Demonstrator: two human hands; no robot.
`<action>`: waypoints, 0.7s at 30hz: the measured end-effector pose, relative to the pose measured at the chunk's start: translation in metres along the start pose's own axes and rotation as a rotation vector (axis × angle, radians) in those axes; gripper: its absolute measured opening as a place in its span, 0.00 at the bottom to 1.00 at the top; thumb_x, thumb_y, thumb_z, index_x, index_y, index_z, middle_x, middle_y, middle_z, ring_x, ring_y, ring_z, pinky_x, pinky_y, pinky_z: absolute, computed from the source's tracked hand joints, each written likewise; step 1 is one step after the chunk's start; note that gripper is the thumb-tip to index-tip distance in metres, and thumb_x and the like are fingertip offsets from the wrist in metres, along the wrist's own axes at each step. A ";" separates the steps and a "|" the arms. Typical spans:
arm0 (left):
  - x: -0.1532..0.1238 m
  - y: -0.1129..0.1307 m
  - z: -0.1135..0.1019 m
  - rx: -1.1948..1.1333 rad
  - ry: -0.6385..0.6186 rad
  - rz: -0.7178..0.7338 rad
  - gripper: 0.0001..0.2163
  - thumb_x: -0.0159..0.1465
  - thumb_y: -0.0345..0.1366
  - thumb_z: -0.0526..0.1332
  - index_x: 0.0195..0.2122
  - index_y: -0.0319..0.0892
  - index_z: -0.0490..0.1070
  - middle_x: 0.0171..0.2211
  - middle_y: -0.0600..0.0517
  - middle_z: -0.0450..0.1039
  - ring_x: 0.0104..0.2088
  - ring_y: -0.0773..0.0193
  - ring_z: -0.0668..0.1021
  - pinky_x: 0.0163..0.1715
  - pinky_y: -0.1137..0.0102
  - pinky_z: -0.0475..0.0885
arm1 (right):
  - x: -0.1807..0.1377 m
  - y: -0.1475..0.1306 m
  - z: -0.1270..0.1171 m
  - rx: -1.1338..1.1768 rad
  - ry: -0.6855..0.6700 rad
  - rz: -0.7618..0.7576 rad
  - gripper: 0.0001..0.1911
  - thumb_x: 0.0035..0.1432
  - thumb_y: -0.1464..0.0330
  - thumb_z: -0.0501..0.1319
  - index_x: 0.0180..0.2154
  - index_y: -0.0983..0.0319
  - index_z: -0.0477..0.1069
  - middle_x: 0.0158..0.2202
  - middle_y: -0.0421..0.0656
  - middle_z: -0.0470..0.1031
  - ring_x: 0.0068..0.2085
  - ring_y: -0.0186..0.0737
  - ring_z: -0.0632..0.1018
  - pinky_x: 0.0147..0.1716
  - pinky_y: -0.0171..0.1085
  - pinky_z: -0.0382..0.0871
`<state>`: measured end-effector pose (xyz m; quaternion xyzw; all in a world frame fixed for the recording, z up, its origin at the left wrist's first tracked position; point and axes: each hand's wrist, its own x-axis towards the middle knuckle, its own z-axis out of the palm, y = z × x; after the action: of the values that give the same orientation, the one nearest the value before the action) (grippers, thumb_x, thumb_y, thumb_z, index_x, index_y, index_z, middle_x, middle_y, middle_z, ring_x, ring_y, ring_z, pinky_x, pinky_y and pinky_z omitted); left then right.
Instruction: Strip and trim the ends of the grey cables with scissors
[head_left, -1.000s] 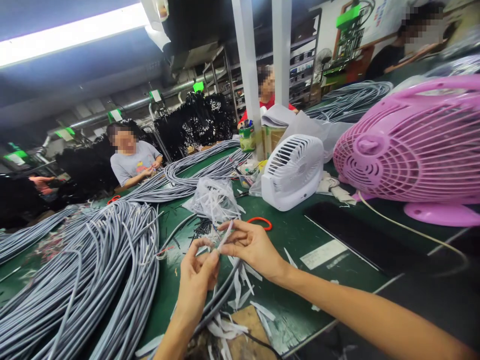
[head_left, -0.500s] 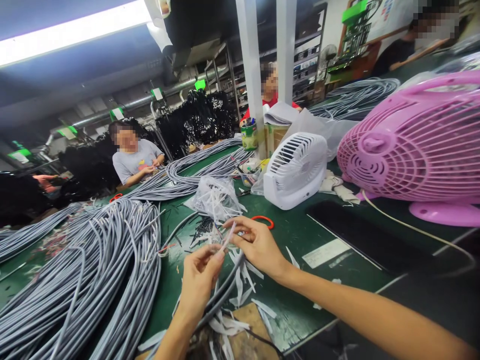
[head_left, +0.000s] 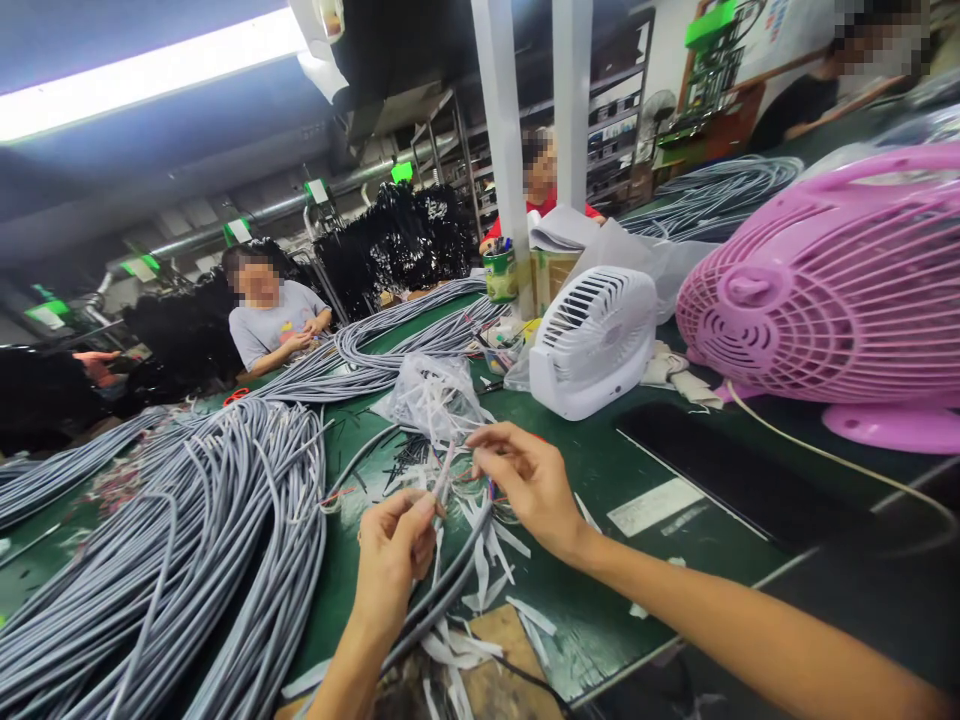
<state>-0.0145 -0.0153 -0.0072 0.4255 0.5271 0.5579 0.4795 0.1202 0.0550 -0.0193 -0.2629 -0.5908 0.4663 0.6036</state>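
Observation:
My left hand point(head_left: 397, 540) is closed in a pinch on the lower end of a thin whitish strip point(head_left: 444, 470), which stands up from between thumb and forefinger. Just to its right, my right hand point(head_left: 532, 490) has its fingers bent over fine coloured wires. Its thumb tip is hidden, and what it grips cannot be made out. A grey cable point(head_left: 466, 560) runs between the hands, its stripped wires near my right fingers. White strip scraps point(head_left: 491, 560) lie below the hands. Beyond the fingertips is a clear plastic bag point(head_left: 433, 392) with white strips in it.
Large bundles of grey cable point(head_left: 247, 510) cover the table's left side. A white fan point(head_left: 596, 340), a pink fan point(head_left: 817, 300) and a dark flat panel point(head_left: 720, 480) stand or lie on the right. One person point(head_left: 274, 315) sits across the table, another point(head_left: 540, 190) behind the posts.
My right hand has shifted slightly right, away from the upper part of the whitish strip. My left hand has moved a little left and down, still pinching it.

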 end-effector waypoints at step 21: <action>0.001 -0.006 -0.001 0.019 -0.123 -0.024 0.18 0.53 0.49 0.61 0.33 0.36 0.73 0.11 0.63 0.45 0.12 0.78 0.48 0.10 0.78 0.43 | -0.009 -0.002 0.001 -0.341 -0.251 -0.276 0.08 0.55 0.69 0.54 0.31 0.63 0.71 0.24 0.40 0.70 0.18 0.29 0.61 0.19 0.31 0.56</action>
<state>-0.0145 -0.0149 -0.0136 0.4570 0.5069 0.5199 0.5137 0.1204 0.0465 -0.0215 -0.2179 -0.7615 0.3023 0.5304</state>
